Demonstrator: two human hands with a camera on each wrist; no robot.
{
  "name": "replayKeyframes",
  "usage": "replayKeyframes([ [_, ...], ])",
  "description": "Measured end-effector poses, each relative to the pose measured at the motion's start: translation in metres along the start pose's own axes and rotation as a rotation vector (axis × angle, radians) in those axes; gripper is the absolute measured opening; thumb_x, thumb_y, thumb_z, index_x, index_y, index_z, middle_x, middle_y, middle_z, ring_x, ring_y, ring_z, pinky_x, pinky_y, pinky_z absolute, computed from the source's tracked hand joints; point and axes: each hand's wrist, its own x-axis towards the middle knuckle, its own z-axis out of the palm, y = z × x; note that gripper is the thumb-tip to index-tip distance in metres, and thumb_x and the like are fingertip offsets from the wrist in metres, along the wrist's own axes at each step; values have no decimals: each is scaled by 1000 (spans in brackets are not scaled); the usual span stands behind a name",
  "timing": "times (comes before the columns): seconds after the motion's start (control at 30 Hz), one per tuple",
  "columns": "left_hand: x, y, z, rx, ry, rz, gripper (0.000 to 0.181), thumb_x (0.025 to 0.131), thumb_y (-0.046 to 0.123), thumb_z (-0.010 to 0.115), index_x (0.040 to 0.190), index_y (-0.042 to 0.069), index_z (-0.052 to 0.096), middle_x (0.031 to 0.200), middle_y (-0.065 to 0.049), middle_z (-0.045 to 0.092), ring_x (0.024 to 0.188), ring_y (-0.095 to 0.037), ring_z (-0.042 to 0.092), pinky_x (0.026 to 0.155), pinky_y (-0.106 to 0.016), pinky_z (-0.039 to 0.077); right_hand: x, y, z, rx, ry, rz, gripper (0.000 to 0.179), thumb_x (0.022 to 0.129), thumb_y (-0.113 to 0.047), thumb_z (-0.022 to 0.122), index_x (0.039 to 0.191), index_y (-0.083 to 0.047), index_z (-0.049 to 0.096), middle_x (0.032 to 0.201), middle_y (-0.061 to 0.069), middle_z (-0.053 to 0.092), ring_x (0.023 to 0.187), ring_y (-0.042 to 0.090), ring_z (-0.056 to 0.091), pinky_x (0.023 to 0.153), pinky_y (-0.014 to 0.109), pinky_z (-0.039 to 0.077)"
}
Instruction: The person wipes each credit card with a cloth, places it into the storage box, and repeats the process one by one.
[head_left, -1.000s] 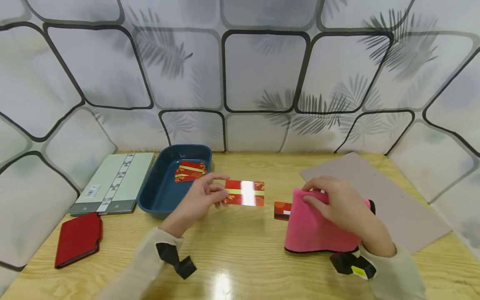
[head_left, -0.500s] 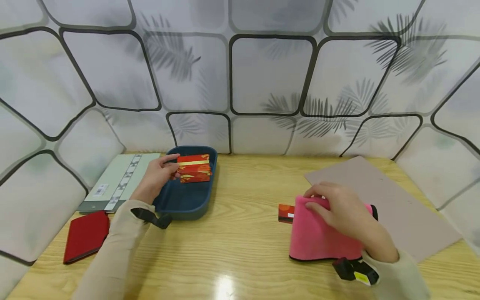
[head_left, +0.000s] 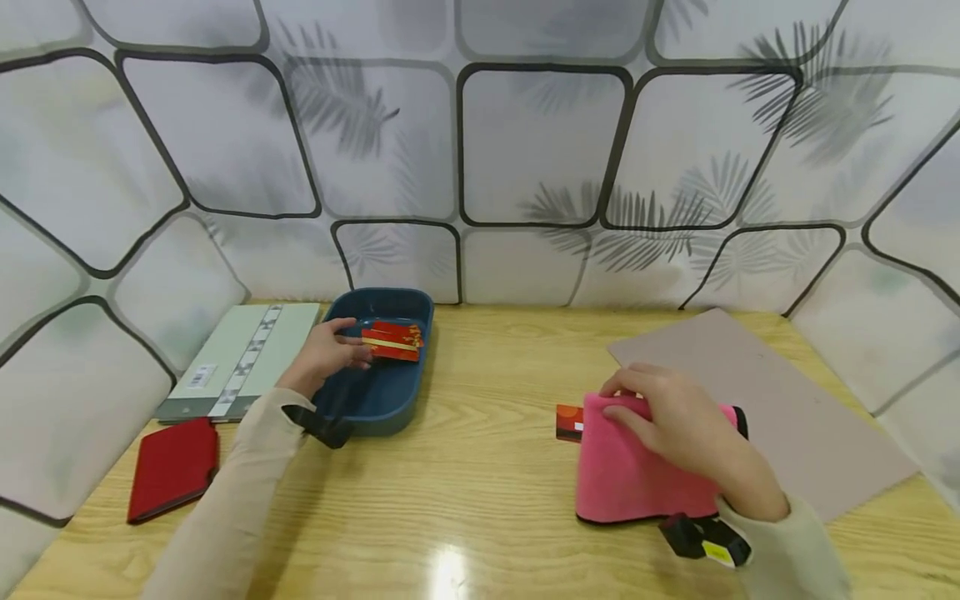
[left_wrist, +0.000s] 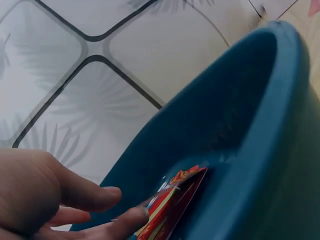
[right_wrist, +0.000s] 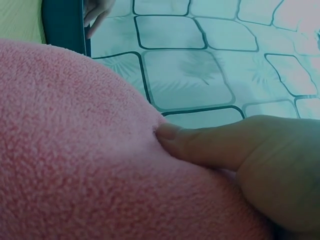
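Over the left side of a blue plastic bin, my left hand has its thumb and fingers apart, beside several red-and-gold cards lying inside. In the left wrist view, the cards lie just beyond the fingertips; whether one still touches a finger is hard to tell. My right hand pinches the top edge of a pink fleecy cloth with dark trim, thumb in front. An orange-red card sticks out from behind the cloth's left edge; the rest of it is hidden.
A pale green folder or box with a patterned band lies left of the bin. In front of it rests a red wallet-like case. A greyish-pink flat sheet lies at the right. A patterned backdrop rises behind the wooden table.
My left hand has carried a red-and-gold card from mid-table leftward to the bin and let it go onto the others. The right hand keeps its hold on the pink cloth.
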Motion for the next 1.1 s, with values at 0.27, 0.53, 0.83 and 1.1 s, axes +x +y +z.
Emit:
replayKeyframes([
  [0.27, -6, -7, -10, -10, 16, 31, 66, 94, 1, 58, 150, -3, 23, 149, -32, 30, 89, -12, 68, 91, -36, 54, 2, -1, 3, 23, 44, -23, 21, 75, -10, 81, 89, -16, 68, 82, -9, 63, 71, 5, 51, 63, 27, 47],
  [0.53, -17, 2, -4, 4, -57, 139, 59, 93, -2, 57, 146, -5, 32, 147, -29, 38, 103, -25, 67, 88, -36, 56, 2, -1, -5, 53, -9, 11, 19, 78, -11, 79, 91, -17, 67, 84, -10, 62, 74, 6, 51, 65, 27, 48],
  [0.83, -34, 22, 51, -22, -137, 409, 42, 86, -3, 66, 126, -9, 53, 122, -29, 60, 87, -13, 68, 74, -25, 56, 1, 5, -9, 33, 57, -88, 23, 72, -8, 82, 87, -17, 68, 80, -13, 62, 72, 2, 51, 63, 23, 48],
  [1.1, -40, 52, 122, 98, -196, 584, 27, 82, -3, 71, 108, -5, 63, 100, -19, 71, 81, -25, 69, 73, -25, 55, -5, 7, -18, -1, 55, -30, 25, 72, -6, 81, 88, -19, 67, 83, -13, 63, 73, 1, 51, 66, 21, 47],
])
